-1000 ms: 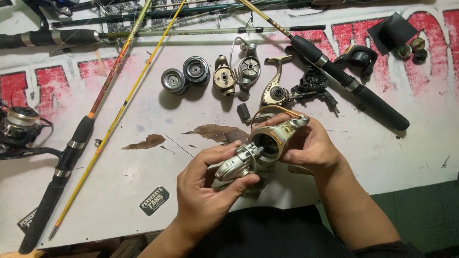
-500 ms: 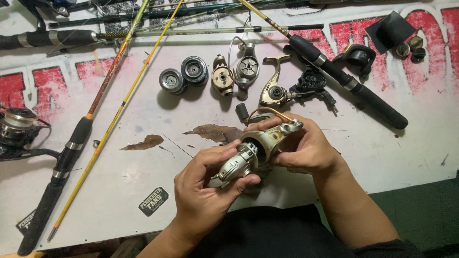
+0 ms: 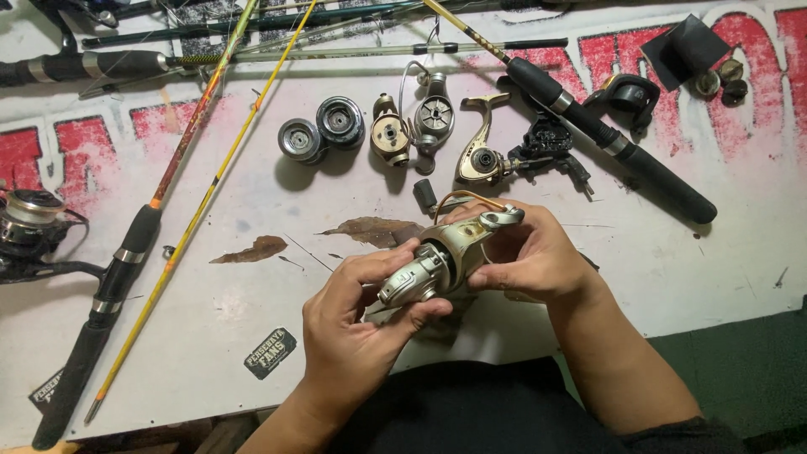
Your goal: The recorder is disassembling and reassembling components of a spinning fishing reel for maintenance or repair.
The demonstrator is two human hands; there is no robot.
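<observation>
I hold a silver and gold spinning reel point(image 3: 444, 256) above the near part of a white worktable point(image 3: 252, 210). My left hand point(image 3: 357, 324) pinches the reel's silver body end between thumb and fingers. My right hand point(image 3: 534, 252) wraps the gold rotor end, where a thin wire bail point(image 3: 471, 200) arches over the top. The reel lies tilted, its rotor end up and to the right. Part of the reel is hidden by my fingers.
Two dark spools point(image 3: 319, 130), gold reel parts point(image 3: 391, 134) and a gold reel frame point(image 3: 479, 151) lie beyond my hands. A black-handled rod point(image 3: 614, 147) slants at right, a yellow rod point(image 3: 202, 202) and dark rod point(image 3: 109, 286) at left, another reel point(image 3: 29, 227) at the far left edge.
Both hands and the reel have shifted slightly; the reel has tilted a bit in my grip. The items on the table have not moved.
</observation>
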